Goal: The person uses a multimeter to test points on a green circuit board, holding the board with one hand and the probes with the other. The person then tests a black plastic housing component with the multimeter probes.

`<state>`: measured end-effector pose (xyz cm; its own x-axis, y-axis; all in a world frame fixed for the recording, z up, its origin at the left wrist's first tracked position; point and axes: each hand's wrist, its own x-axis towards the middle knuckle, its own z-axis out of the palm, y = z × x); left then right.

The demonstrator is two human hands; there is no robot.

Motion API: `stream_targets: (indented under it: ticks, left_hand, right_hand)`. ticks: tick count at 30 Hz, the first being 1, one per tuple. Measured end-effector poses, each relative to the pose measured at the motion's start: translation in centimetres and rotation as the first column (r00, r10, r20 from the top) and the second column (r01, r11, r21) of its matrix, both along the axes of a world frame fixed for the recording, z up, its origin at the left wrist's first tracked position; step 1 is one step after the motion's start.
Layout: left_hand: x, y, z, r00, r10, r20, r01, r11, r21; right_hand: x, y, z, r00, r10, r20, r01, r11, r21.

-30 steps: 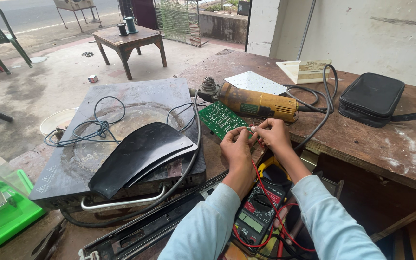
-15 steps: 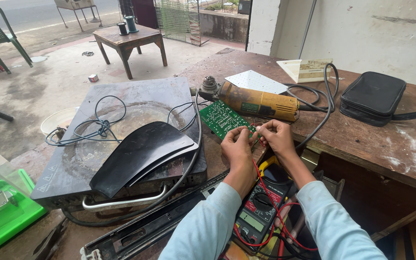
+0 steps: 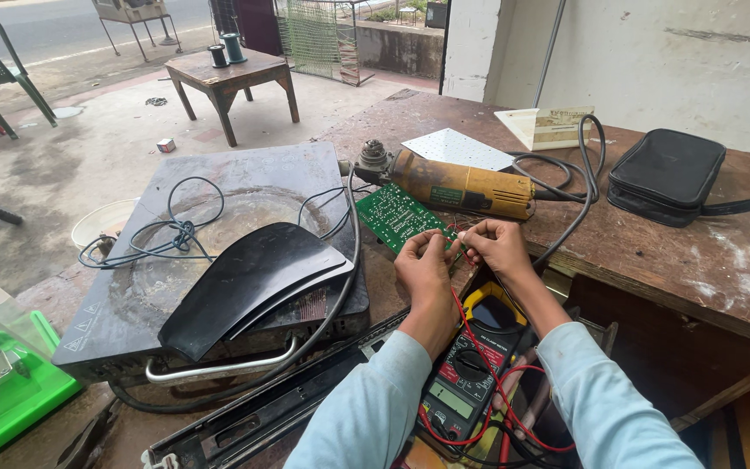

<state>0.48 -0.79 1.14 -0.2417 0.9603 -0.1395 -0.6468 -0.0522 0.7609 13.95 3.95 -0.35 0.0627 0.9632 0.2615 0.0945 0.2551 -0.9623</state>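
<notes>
On a worn wooden surface open to a concrete yard, both hands pinch probe tips against a green circuit board just in front of the yellow angle grinder. Left of the grinder sits a dark induction cooktop; right of it, a black pouch.

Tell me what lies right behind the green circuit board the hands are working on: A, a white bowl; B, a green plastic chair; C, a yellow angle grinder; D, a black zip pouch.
C: the yellow angle grinder lies just behind the green circuit board, where the left hand and right hand meet.
</notes>
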Motion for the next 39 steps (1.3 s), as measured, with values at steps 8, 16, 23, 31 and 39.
stream_targets:
  ticks: [8,16,23,31,39]
  left_hand:
    - [0.2,0.4,-0.3,0.999,0.001,0.044,-0.003,1.000,0.031]
    - [0.0,0.0,0.2,0.999,-0.015,0.044,0.014,1.000,0.024]
    - [0.0,-0.1,0.3,0.999,-0.011,0.031,0.011,1.000,0.026]
    - [0.1,0.0,0.1,1.000,-0.003,0.021,0.003,1.000,0.012]
    - [0.2,0.4,-0.4,1.000,0.011,0.010,-0.011,1.000,0.021]
  right_hand:
    - [0.1,0.3,0.4,1.000,-0.016,0.022,0.018,0.994,-0.108]
    - [0.0,0.4,0.7,0.999,-0.037,0.003,0.037,0.987,-0.157]
    - [0.0,0.5,0.9,0.999,-0.050,0.017,0.052,0.982,-0.183]
    - [0.2,0.6,0.8,0.999,-0.034,-0.006,0.032,0.979,-0.200]
    - [0.3,0.6,1.2,0.999,-0.022,0.040,0.031,0.970,-0.242]
